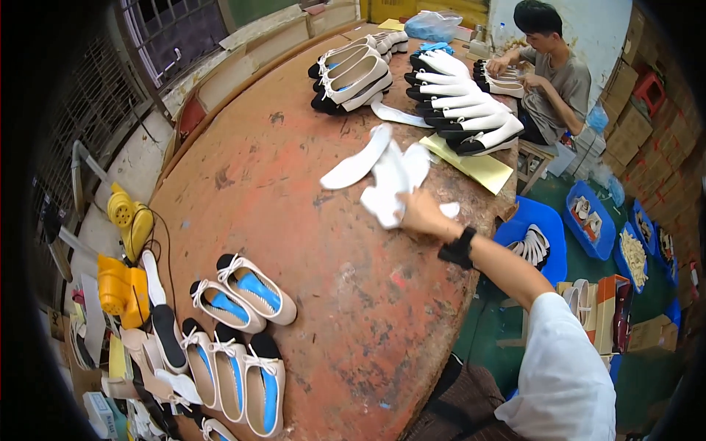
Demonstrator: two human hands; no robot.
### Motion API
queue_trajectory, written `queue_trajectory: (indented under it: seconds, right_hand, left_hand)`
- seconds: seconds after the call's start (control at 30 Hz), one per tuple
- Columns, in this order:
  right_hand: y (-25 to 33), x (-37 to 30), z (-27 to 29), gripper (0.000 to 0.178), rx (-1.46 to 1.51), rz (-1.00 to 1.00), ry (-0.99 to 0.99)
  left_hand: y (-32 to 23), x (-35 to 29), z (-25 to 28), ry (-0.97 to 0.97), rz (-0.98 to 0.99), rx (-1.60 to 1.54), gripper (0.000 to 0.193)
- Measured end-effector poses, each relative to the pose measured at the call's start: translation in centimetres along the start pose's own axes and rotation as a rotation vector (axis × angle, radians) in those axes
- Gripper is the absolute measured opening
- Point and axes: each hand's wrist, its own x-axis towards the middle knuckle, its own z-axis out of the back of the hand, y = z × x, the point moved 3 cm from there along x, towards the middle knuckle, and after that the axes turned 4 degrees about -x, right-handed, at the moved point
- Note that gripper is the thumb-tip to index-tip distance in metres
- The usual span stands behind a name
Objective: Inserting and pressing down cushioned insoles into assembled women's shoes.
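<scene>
Reaching in from the lower right, my right hand (423, 214) is at a loose pile of white insoles (393, 180) on the worn red tabletop (243, 176). Its fingers are bent around the near end of one insole, and the fingertips are partly hidden. Nearest beyond the pile are a yellow sheet (478, 167) and a row of white flats with black toes (471, 121). My left hand does not show. Closer to me on the left stand several beige flats with black toes and bows (257, 289), blue showing inside them.
More paired flats (353, 77) stand at the table's far side. A co-worker (548, 73) handles shoes at the far right. Blue bins (533, 228) sit on the green floor beside the table's right edge. Yellow tools (123, 287) with a cord lie at the left edge.
</scene>
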Motion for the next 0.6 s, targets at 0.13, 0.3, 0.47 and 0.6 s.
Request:
queue_trajectory:
  seconds: [0.13, 0.3, 0.47, 0.6]
  right_hand:
    - [7.9, -4.8, 4.2, 0.045, 0.476, 0.456, 0.386]
    - [2.2, 3.9, 7.8, 0.037, 0.946, 0.249, 0.483]
    - [-10.3, 19.5, 2.3, 0.018, -0.148, -0.089, -0.365]
    - [-16.5, 24.4, -3.2, 0.035, 0.064, -0.175, -0.136]
  left_hand:
    - [2.0, 6.7, -1.4, -0.072, -0.011, 0.144, 0.048]
    - [6.8, 12.2, -1.8, -0.135, 0.032, 0.323, 0.049]
    - [5.5, 12.6, 1.8, -0.253, -0.024, 0.467, 0.05]
    - [-4.8, 8.8, 1.4, -0.185, -0.416, 0.37, 0.051]
